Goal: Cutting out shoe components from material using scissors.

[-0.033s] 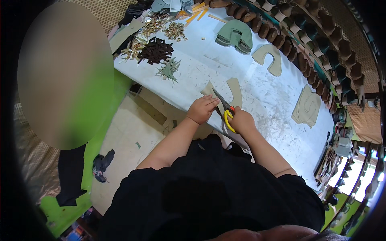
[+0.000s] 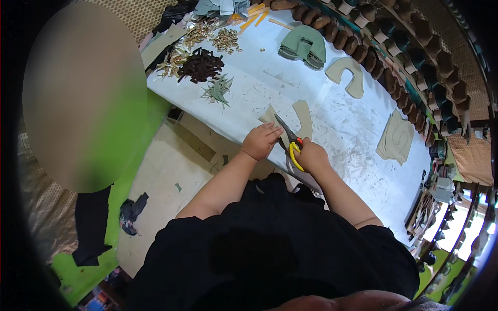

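Note:
In my right hand (image 2: 313,156) is a pair of scissors (image 2: 294,147) with yellow handles and an orange part near the pivot; my fingers are closed round the handles. The dark blades point up and left, close beside the fingertips of my left hand (image 2: 263,140). That left hand grips a beige-green piece of sheet material (image 2: 269,113), its fingers pressed together over the lower part, which they hide. A curved piece of the same colour (image 2: 303,120) extends just right of the blades. Both hands are at the near edge of the white-topped table (image 2: 342,147).
Farther back lie a stack of green U-shaped pieces (image 2: 306,44), a beige U-shaped piece (image 2: 348,72) and stacked pieces at right (image 2: 397,136). Thin green scraps (image 2: 219,89), dark strips (image 2: 201,66) and gold-coloured bits (image 2: 226,40) lie leftward. Shoe lasts (image 2: 358,53) line the far edge.

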Tool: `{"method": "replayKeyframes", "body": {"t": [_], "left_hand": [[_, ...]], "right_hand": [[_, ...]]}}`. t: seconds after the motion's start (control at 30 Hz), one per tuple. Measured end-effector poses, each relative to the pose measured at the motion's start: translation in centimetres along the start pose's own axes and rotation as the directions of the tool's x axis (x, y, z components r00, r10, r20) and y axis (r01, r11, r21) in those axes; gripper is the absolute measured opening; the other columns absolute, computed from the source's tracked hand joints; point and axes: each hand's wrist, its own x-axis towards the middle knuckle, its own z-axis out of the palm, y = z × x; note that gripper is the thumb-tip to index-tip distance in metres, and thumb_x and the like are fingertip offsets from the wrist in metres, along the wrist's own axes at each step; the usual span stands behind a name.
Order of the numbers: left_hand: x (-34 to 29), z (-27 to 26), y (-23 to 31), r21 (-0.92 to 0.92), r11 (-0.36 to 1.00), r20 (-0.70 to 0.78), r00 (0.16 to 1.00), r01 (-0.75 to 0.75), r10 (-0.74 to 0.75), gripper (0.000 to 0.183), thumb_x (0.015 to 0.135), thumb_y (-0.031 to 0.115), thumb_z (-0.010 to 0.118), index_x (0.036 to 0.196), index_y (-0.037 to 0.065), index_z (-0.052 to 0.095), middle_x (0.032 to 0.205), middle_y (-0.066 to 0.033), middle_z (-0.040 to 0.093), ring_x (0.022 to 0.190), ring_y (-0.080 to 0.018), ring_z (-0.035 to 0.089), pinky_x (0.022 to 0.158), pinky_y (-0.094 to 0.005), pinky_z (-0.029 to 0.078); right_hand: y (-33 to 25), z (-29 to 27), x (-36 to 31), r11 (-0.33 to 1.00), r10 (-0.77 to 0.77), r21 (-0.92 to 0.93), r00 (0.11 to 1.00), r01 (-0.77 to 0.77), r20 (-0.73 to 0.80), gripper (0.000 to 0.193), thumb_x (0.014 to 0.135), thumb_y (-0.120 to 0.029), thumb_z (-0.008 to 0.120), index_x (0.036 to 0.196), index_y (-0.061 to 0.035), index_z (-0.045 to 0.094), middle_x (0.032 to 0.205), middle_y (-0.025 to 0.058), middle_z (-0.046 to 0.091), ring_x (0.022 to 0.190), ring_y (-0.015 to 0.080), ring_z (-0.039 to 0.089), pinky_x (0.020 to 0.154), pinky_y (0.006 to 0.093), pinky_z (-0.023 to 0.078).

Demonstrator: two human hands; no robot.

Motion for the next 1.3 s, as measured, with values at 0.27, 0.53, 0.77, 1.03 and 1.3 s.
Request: {"method": "replayKeyframes", "body": {"t": [0.27, 0.53, 0.77, 1.03, 1.3], "left_hand": [[-0.1, 0.1, -0.2, 0.005, 1.0, -0.001, 1.0, -0.015, 0.015, 0.039, 0.072, 0.003, 0.07, 0.111, 0.009, 0.066, 0.108, -0.0101, 0.068, 0.103, -0.0324, 0.065, 0.092, -0.0435, 0.051], [-0.3, 0.5, -0.4, -0.004, 1.0, -0.024, 1.0, -0.011, 0.011, 0.032, 0.074, 0.005, 0.067, 0.107, 0.009, 0.066, 0.107, -0.0086, 0.068, 0.102, -0.0316, 0.065, 0.091, -0.0434, 0.052], [-0.2, 0.5, -0.2, -0.008, 1.0, -0.006, 1.0, 0.007, -0.007, 0.032, 0.075, 0.005, 0.066, 0.107, 0.009, 0.066, 0.107, -0.0089, 0.068, 0.102, -0.0317, 0.065, 0.091, -0.0435, 0.052], [-0.3, 0.4, 0.0, -0.022, 0.998, -0.074, 0.995, 0.059, -0.06, 0.03, 0.077, 0.001, 0.067, 0.106, 0.008, 0.067, 0.106, -0.0106, 0.069, 0.101, -0.0306, 0.066, 0.09, -0.0421, 0.053], [-0.2, 0.3, 0.0, -0.017, 0.999, -0.044, 0.998, 0.041, -0.042, 0.034, 0.075, -0.001, 0.067, 0.107, 0.009, 0.066, 0.11, -0.0105, 0.067, 0.103, -0.0299, 0.065, 0.091, -0.0413, 0.053]], "right_hand": [[-1.1, -0.7, -0.4, 1.0, -0.002, -0.011, 0.998, 0.001, -0.057, 0.052, 0.083, -0.047, 0.063, 0.104, 0.0009, 0.057, 0.09, 0.02, 0.069, 0.087, 0.0345, 0.068, 0.076, 0.0428, 0.054], [0.3, -0.3, 0.6, 0.998, -0.058, -0.029, 0.994, 0.055, -0.093, 0.048, 0.086, -0.045, 0.06, 0.1, 0.0004, 0.06, 0.087, 0.0206, 0.069, 0.085, 0.0355, 0.067, 0.074, 0.0432, 0.053], [4.7, -0.8, 2.0, 0.718, -0.134, 0.685, 0.941, -0.124, 0.31, 0.063, 0.086, -0.067, 0.053, 0.085, -0.0045, 0.06, 0.062, 0.0074, 0.056, 0.053, 0.0192, 0.054, 0.052, 0.0329, 0.044], [7.1, -1.1, 0.4, 0.603, -0.274, 0.736, 0.786, -0.309, 0.554, 0.062, 0.085, -0.073, 0.048, 0.075, -0.0123, 0.048, 0.057, 0.0014, 0.042, 0.042, 0.0119, 0.04, 0.039, 0.0268, 0.034], [5.4, 2.2, 1.8, 0.492, -0.365, 0.811, 0.769, -0.318, 0.524, 0.07, 0.087, -0.076, 0.04, 0.063, -0.0098, 0.042, 0.053, 0.0021, 0.039, 0.041, 0.0139, 0.04, 0.038, 0.0285, 0.035]]}}
